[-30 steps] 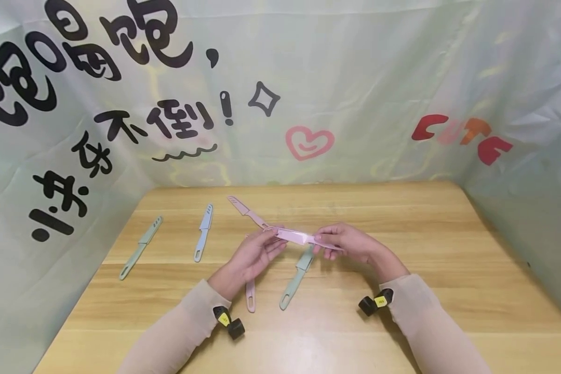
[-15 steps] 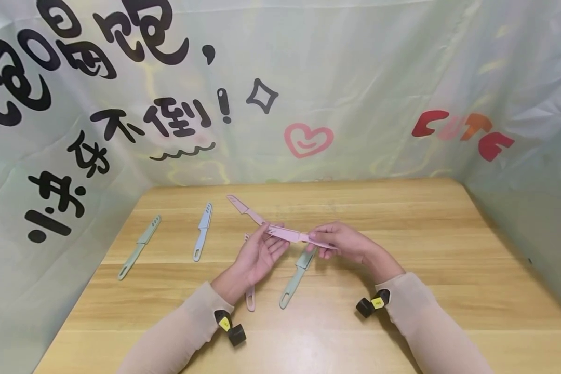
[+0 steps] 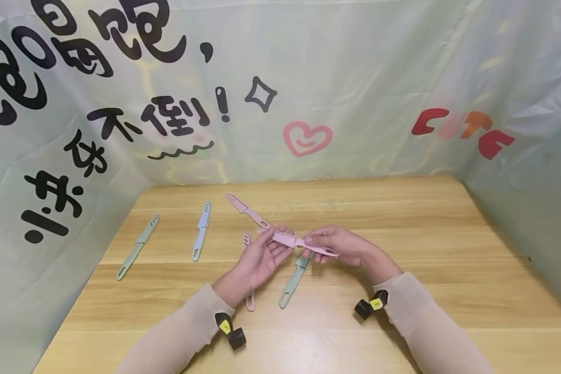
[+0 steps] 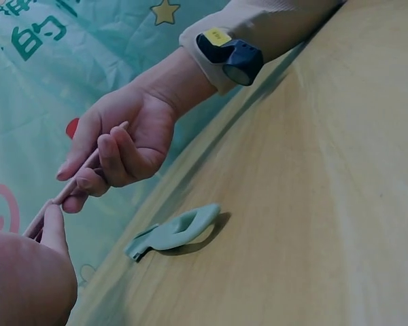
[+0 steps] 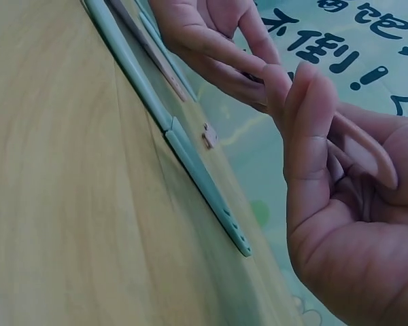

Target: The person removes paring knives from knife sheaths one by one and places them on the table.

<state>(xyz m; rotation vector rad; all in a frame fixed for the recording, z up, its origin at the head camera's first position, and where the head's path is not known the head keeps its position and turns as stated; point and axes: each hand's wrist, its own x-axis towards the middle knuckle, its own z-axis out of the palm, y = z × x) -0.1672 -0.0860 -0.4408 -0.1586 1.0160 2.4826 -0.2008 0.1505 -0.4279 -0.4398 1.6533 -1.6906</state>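
In the head view, a pink sheathed paring knife is held just above the table, between both hands. My left hand pinches its covered blade end between thumb and fingers. The right hand grips its handle, which shows between the fingers in the right wrist view. Under the right hand lies a green sheathed knife, its blade tip partly hidden. A second pink knife lies beneath my left hand and wrist, mostly covered. Behind the left hand, another pink knife lies slanted.
Farther left on the wooden table lie a blue knife and another green knife, apart from each other. A printed cloth walls the table at the back and sides.
The held pink knife has tilted and turned, its handle end dipping slightly and showing more of its flat side. Both hands keep hold of it. The head view has shifted a little.
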